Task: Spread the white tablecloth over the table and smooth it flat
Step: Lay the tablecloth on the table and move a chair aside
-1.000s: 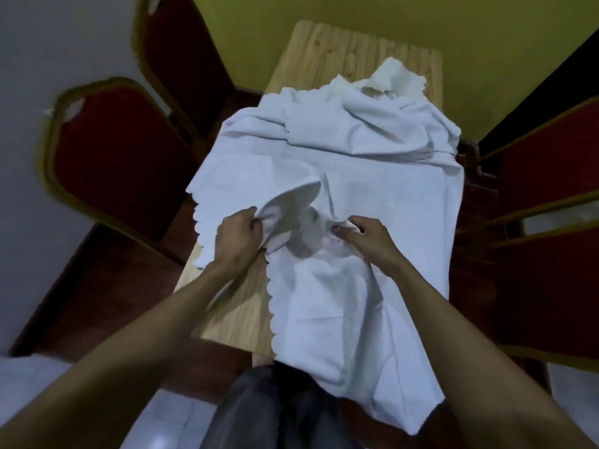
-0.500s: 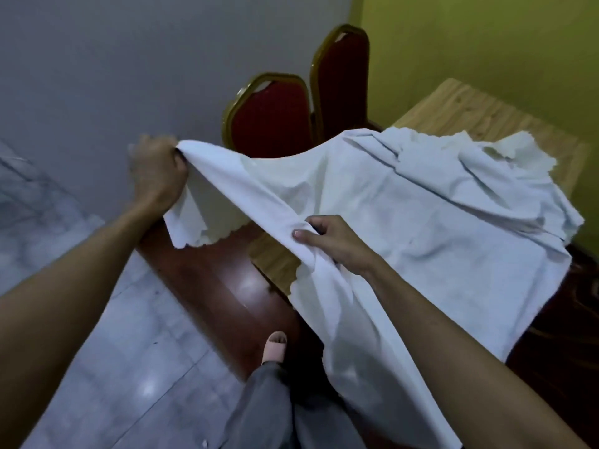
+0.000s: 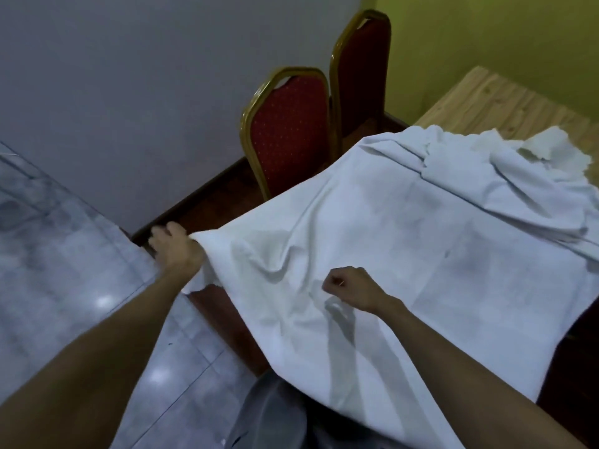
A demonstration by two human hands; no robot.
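Observation:
The white tablecloth lies over most of the wooden table, whose bare far end shows at the top right. The cloth is bunched in folds at the far end, and its near part hangs off the table's front edge. My left hand grips the cloth's left corner, held out past the table's left side over the floor. My right hand is closed in a fist and rests on the cloth near the front edge; whether it pinches fabric is unclear.
Two red padded chairs with gold frames stand against the table's left side by the grey wall. A glossy tiled floor lies to the left. A yellow-green wall runs behind the table.
My left hand has pulled the cloth's corner out to the left and lowered it. The raised fold has dropped flatter onto the table, and my right hand has moved onto the cloth's top.

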